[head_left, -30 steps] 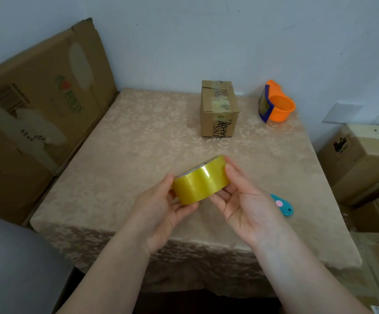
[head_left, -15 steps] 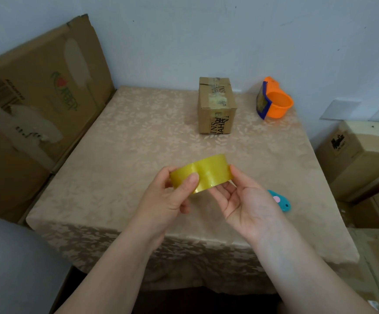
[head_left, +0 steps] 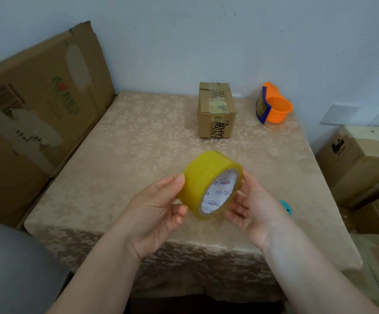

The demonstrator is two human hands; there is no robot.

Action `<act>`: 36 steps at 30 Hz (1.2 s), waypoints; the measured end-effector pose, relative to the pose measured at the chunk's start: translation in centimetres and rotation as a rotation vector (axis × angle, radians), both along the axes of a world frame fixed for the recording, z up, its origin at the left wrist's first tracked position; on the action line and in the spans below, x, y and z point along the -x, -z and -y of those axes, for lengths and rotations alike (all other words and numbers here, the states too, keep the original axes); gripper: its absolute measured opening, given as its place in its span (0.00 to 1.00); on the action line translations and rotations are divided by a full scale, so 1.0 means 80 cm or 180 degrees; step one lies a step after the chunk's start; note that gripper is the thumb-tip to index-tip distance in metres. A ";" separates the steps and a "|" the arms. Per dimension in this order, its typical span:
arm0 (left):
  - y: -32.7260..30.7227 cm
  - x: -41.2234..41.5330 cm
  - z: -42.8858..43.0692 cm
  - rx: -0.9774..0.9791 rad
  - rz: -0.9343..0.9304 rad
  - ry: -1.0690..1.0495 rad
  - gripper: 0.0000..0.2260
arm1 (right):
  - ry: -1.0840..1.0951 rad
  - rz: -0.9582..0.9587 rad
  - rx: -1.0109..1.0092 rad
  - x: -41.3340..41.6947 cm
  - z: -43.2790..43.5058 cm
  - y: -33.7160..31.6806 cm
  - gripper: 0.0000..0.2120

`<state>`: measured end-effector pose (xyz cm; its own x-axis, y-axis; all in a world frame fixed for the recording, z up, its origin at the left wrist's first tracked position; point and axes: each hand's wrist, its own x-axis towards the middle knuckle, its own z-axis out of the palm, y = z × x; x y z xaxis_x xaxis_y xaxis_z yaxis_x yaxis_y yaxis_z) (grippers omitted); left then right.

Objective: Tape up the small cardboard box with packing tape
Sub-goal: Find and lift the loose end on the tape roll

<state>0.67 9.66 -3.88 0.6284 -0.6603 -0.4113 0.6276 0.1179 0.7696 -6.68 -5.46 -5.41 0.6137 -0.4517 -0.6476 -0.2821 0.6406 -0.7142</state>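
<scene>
Gripping yellow tape roll (head_left: 197, 177) both sides: left hand (head_left: 154, 214), right hand (head_left: 249, 207); white printed core faces camera.

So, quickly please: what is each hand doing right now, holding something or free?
Left hand: closed on the roll of yellow packing tape, thumb on its outer surface.
Right hand: holding the same roll from the other side, fingers on its rim.

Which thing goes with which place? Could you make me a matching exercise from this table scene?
Things:
1. yellow roll of packing tape
2. small brown cardboard box
3. orange plastic tape dispenser
4. small turquoise plastic tool

Places:
A. half hidden beside the right hand
B. far right corner of the table
C. held between both hands
D. far middle of the table, near the wall

Pairs: 1-C, 2-D, 3-B, 4-A
</scene>
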 end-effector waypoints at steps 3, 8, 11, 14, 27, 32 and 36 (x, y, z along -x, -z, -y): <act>-0.004 0.000 0.002 0.0346 -0.0654 -0.0169 0.05 | -0.0096 0.0386 -0.0445 0.002 -0.005 -0.004 0.18; -0.001 -0.010 0.002 0.0656 -0.1549 -0.0411 0.11 | 0.0033 0.1011 -0.0853 0.000 -0.019 -0.008 0.18; 0.007 -0.007 0.006 0.0200 -0.1181 -0.0372 0.15 | 0.0038 0.1334 -0.0886 -0.001 -0.021 -0.009 0.18; 0.015 -0.004 0.007 -0.0211 -0.0787 -0.0247 0.20 | 0.0082 0.1492 -0.0872 0.000 -0.021 -0.009 0.22; 0.021 0.009 0.005 -0.1228 0.0742 -0.0197 0.09 | -0.0085 0.1491 0.0035 -0.001 -0.025 -0.009 0.13; 0.016 0.010 0.004 -0.0772 0.0973 0.0104 0.26 | -0.0059 0.1115 0.0124 0.000 -0.022 -0.004 0.14; 0.017 0.017 0.007 -0.1025 0.1884 0.0269 0.38 | -0.0278 0.0930 0.0183 0.003 -0.027 -0.003 0.19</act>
